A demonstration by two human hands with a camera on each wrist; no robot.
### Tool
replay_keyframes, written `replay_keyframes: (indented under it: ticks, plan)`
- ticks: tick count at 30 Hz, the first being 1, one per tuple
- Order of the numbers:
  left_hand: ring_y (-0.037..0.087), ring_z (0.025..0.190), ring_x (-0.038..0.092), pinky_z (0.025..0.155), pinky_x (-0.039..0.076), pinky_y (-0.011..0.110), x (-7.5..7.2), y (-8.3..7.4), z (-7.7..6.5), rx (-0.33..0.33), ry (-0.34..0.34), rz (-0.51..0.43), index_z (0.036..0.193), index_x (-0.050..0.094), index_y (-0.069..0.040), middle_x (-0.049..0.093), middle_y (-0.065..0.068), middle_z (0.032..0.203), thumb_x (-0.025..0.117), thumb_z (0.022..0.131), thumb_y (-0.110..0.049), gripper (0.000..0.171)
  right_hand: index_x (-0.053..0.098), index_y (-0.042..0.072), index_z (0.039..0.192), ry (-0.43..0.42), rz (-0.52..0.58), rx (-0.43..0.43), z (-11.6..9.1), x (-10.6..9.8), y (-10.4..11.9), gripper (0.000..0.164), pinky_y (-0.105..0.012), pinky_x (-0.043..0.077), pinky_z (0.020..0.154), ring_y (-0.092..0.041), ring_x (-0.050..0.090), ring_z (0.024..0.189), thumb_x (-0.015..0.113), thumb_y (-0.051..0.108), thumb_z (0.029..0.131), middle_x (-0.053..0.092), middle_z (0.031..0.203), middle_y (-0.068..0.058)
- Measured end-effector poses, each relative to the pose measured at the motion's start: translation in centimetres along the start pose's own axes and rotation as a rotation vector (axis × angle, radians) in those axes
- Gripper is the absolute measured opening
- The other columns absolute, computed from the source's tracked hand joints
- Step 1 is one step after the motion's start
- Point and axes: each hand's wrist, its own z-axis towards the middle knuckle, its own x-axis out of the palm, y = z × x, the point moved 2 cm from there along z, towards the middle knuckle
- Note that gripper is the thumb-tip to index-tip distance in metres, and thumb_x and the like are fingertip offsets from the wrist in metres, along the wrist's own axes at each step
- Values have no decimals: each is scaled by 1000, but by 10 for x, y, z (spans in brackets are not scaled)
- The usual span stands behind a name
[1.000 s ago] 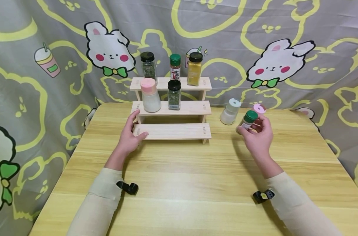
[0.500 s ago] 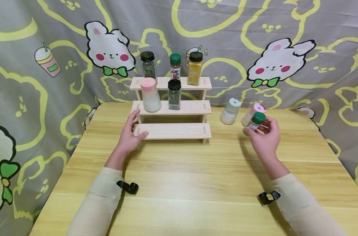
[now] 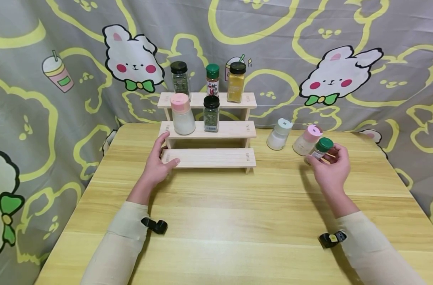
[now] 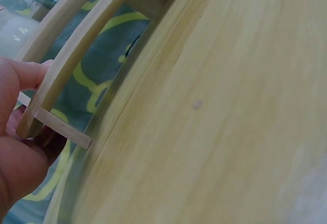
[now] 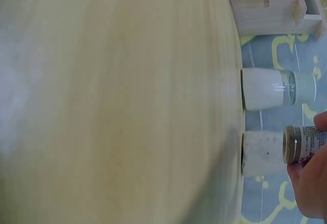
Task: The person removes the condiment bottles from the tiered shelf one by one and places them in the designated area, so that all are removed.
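My left hand (image 3: 157, 163) grips the left end of the lowest step of a three-tier wooden spice rack (image 3: 209, 158). In the left wrist view its thumb lies over the board (image 4: 76, 50) and the fingers curl beneath. At the right, my right hand (image 3: 332, 166) holds a small green-capped spice bottle (image 3: 322, 148) between thumb and fingers. The right wrist view shows the base of this spice bottle (image 5: 292, 145) raised off the table. Just behind it stands a pink-lidded shaker (image 3: 304, 143), with a pale-green-lidded shaker (image 3: 278, 136) to its left.
On the rack's top tier stand a black-capped herb jar (image 3: 180, 81), a green-capped bottle (image 3: 212, 81) and a yellow spice jar (image 3: 235, 85). The middle tier bears a pink-lidded jar (image 3: 183, 118) and a black-capped jar (image 3: 211, 116). A patterned curtain (image 3: 273, 31) hangs behind the wooden table (image 3: 216, 221).
My right hand has moved to the right with the green-capped spice bottle, uncovering more of the pink-lidded shaker. The left hand keeps its grip on the rack.
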Motion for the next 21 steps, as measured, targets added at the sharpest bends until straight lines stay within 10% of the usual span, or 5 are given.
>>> replay_keyframes:
  ticks: [21]
  plan:
    - [49, 134, 36, 109, 31, 54, 0, -14, -3, -6, 3, 20, 154, 32, -8, 23, 19, 159, 68, 83, 16, 84, 58, 15, 122, -55, -16, 89, 24, -20, -18, 62, -14, 52, 77, -12, 59, 95, 87, -3, 70, 57, 111, 3]
